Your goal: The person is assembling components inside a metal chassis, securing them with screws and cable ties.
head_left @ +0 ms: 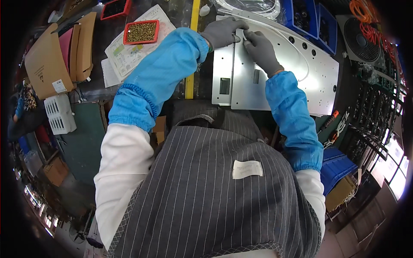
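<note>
A shiny sheet-metal panel with holes and rectangular cutouts lies on the workbench, its left part a separate narrow strip or flange. Over its far left edge, my left hand, in a grey glove, has its fingers bent around a thin white cord. My right hand, also gloved, pinches at the same spot just to the right, fingertips close to the left hand's. The white cord curves from there across the panel's top face. Where the fingers meet, the cord's end is mostly hidden.
A red tray of small brass-coloured screws rests on printed sheets at the left. Yellow tape crosses the bench. Behind the panel are coiled white tubing and blue bins; a fan stands right. An open cardboard box is far left.
</note>
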A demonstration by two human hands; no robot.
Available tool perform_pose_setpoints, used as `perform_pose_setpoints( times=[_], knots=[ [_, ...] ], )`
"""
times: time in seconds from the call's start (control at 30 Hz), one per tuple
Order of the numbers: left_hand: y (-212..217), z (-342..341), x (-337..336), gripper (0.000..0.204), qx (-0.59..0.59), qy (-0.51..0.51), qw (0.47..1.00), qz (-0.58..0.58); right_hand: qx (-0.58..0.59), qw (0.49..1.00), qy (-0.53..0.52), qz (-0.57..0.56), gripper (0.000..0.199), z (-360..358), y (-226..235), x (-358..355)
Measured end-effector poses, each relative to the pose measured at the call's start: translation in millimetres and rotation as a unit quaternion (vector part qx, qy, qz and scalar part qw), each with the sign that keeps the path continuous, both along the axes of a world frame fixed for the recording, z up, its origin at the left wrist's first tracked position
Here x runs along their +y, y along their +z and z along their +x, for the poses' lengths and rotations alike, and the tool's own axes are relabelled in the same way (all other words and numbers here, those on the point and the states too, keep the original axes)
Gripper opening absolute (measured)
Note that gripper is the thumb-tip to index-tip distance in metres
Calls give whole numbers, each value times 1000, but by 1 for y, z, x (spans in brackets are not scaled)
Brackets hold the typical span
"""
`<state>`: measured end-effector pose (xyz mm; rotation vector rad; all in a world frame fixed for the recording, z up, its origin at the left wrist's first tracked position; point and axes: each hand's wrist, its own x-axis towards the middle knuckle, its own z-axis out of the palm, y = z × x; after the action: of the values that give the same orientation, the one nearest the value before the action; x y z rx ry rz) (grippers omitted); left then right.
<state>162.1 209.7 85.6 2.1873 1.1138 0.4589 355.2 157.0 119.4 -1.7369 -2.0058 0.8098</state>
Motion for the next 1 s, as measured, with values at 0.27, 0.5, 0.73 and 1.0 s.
perform_pose_setpoints(
  times=[0.27,0.5,0.73,1.0],
  knots=[
    [2,1,1,38,29,-19,999,-2,-25,1000,-1,15,24,-2,-2,-1],
    [4,-3,-2,34,18,-20,1000,-10,-33,998,48,-21,32,13,7,0],
    [9,0,-6,39,37,-12,999,0,47,998,5,-34,30,8,-2,-2],
    [8,3,-3,40,58,-8,998,-12,-51,999,8,-12,27,-4,1,1]
  ],
)
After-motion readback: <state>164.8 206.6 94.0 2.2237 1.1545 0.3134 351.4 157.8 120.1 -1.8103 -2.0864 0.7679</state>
